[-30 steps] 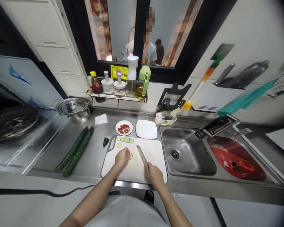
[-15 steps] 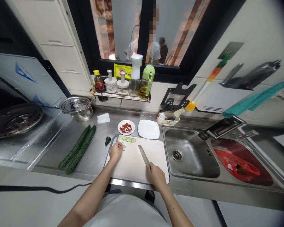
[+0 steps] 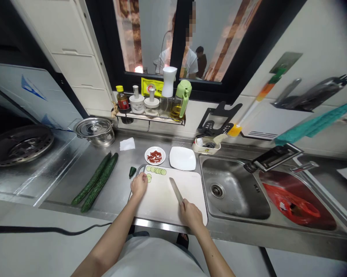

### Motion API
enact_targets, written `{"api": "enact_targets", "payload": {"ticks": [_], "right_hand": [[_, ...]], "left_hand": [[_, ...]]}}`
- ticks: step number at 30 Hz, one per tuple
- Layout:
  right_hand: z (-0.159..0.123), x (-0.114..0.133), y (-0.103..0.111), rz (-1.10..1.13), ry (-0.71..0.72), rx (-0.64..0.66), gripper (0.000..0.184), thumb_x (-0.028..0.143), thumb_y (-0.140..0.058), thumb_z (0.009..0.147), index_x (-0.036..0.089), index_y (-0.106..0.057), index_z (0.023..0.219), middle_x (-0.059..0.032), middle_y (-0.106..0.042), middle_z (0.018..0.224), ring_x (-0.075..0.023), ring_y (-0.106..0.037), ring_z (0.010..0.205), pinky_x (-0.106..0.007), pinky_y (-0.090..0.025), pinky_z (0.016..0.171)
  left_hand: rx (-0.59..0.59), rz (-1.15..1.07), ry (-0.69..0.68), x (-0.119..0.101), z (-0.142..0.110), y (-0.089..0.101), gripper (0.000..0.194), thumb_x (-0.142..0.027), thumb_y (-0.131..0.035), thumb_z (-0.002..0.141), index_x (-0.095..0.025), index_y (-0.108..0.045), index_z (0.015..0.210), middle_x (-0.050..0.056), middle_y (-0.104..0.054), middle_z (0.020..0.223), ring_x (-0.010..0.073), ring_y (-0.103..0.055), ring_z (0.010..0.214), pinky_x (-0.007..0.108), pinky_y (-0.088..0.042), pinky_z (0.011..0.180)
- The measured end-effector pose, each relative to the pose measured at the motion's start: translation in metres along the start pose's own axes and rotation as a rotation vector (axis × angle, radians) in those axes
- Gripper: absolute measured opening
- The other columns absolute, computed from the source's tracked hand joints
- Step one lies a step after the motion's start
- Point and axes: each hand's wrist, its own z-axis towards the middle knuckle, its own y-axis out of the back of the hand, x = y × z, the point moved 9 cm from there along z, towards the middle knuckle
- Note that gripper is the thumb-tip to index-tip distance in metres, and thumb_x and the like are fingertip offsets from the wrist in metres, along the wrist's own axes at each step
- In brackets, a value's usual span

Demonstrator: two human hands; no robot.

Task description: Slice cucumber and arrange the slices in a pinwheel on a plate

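My right hand (image 3: 192, 213) is wrapped round the handle of a kitchen knife (image 3: 176, 191); its blade points away from me over the white cutting board (image 3: 167, 204). At the board's left side, my left hand (image 3: 139, 185) has its fingers curled together at a couple of overlapping cucumber slices (image 3: 149, 178). What lies inside those fingers is partly hidden. Beyond them, along the far left edge of the board, a row of overlapping cucumber slices (image 3: 156, 170) lies flat. A cut cucumber end (image 3: 132, 171) rests on the counter just left of the board.
Two whole cucumbers (image 3: 99, 184) lie on the steel counter at left, near a lidded pot (image 3: 95, 131). Behind the board stand a plate of chopped red pieces (image 3: 155, 148) and a square white plate (image 3: 182, 158). A sink (image 3: 233, 192) borders the board's right side.
My left hand has shifted slightly left and back, and two overlapping slices now show beside its fingers where one showed before. My right hand and the knife have hardly moved.
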Motion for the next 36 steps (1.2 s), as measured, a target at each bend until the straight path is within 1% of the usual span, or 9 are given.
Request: {"api": "enact_targets", "payload": {"ticks": [7, 11, 14, 17, 20, 23, 29, 33, 36], "right_hand": [[-0.002, 0.001, 0.002, 0.001, 0.0, 0.008, 0.038, 0.032, -0.023, 0.097, 0.018, -0.057, 0.103, -0.012, -0.069, 0.093, -0.0208, -0.065, 0.086, -0.028, -0.042, 0.068], [-0.001, 0.001, 0.002, -0.001, 0.0, 0.0, 0.038, 0.032, -0.023, 0.097, 0.018, -0.058, 0.102, -0.012, -0.069, 0.092, -0.0208, -0.065, 0.085, -0.027, -0.041, 0.067], [-0.001, 0.001, 0.001, 0.002, 0.001, -0.005, 0.037, 0.032, -0.023, 0.097, 0.018, -0.057, 0.102, -0.0117, -0.069, 0.091, -0.0203, -0.065, 0.084, -0.027, -0.041, 0.066], [-0.001, 0.0, -0.001, 0.008, -0.003, -0.003, 0.037, 0.032, -0.023, 0.097, 0.018, -0.057, 0.103, -0.0112, -0.069, 0.091, -0.0197, -0.065, 0.084, -0.027, -0.041, 0.066], [0.0, -0.001, -0.003, 0.013, -0.01, 0.003, 0.037, 0.032, -0.023, 0.097, 0.018, -0.057, 0.102, -0.0112, -0.069, 0.092, -0.0192, -0.065, 0.085, -0.027, -0.041, 0.067], [0.0, -0.001, -0.004, 0.009, -0.015, 0.003, 0.037, 0.031, -0.023, 0.097, 0.018, -0.057, 0.102, -0.0119, -0.069, 0.092, -0.0198, -0.065, 0.085, -0.027, -0.041, 0.067], [0.0, -0.001, -0.005, 0.011, -0.014, 0.009, 0.036, 0.03, -0.023, 0.097, 0.017, -0.057, 0.104, -0.0121, -0.069, 0.092, -0.0207, -0.066, 0.086, -0.027, -0.042, 0.067], [0.0, -0.001, -0.004, 0.021, -0.009, 0.009, 0.036, 0.03, -0.024, 0.097, 0.017, -0.057, 0.103, -0.013, -0.068, 0.092, -0.0215, -0.066, 0.086, -0.028, -0.042, 0.067], [0.0, -0.001, -0.002, 0.021, -0.001, 0.01, 0.036, 0.03, -0.024, 0.097, 0.017, -0.057, 0.103, -0.0133, -0.068, 0.092, -0.0218, -0.066, 0.086, -0.028, -0.042, 0.067]], "left_hand": [[0.005, 0.044, -0.008, 0.001, 0.0, -0.002, 0.02, -0.026, -0.046, 0.086, -0.025, -0.064, 0.093, 0.005, -0.066, 0.096, 0.0207, -0.059, 0.093, 0.029, -0.041, 0.08], [-0.035, 0.004, -0.03, -0.003, -0.001, 0.001, 0.021, -0.028, -0.046, 0.086, -0.025, -0.064, 0.098, 0.005, -0.065, 0.096, 0.0212, -0.058, 0.095, 0.03, -0.041, 0.083], [-0.045, -0.028, -0.098, -0.019, -0.002, -0.002, 0.024, -0.028, -0.046, 0.086, -0.024, -0.064, 0.102, 0.005, -0.066, 0.097, 0.0215, -0.058, 0.095, 0.031, -0.04, 0.086], [0.002, -0.024, -0.196, -0.045, -0.001, -0.013, 0.027, -0.028, -0.047, 0.086, -0.024, -0.063, 0.107, 0.006, -0.065, 0.101, 0.0221, -0.056, 0.099, 0.033, -0.038, 0.09], [0.056, 0.031, -0.295, -0.073, 0.002, -0.026, 0.032, -0.028, -0.047, 0.087, -0.024, -0.06, 0.116, 0.008, -0.062, 0.108, 0.0243, -0.053, 0.105, 0.036, -0.036, 0.093], [0.099, 0.118, -0.358, -0.093, 0.006, -0.036, 0.038, -0.027, -0.045, 0.087, -0.024, -0.055, 0.124, 0.01, -0.059, 0.113, 0.0264, -0.051, 0.11, 0.039, -0.035, 0.094], [0.144, 0.23, -0.393, -0.106, 0.009, -0.043, 0.035, -0.023, -0.044, 0.088, -0.022, -0.057, 0.12, 0.012, -0.055, 0.117, 0.0261, -0.049, 0.111, 0.038, -0.033, 0.094], [0.13, 0.216, -0.4, -0.108, 0.009, -0.041, 0.031, -0.02, -0.046, 0.087, -0.022, -0.059, 0.115, 0.011, -0.057, 0.114, 0.024, -0.051, 0.109, 0.035, -0.034, 0.093], [0.11, 0.155, -0.409, -0.109, 0.01, -0.039, 0.026, -0.016, -0.046, 0.085, -0.021, -0.06, 0.107, 0.009, -0.061, 0.109, 0.0222, -0.054, 0.104, 0.032, -0.036, 0.089]]}}
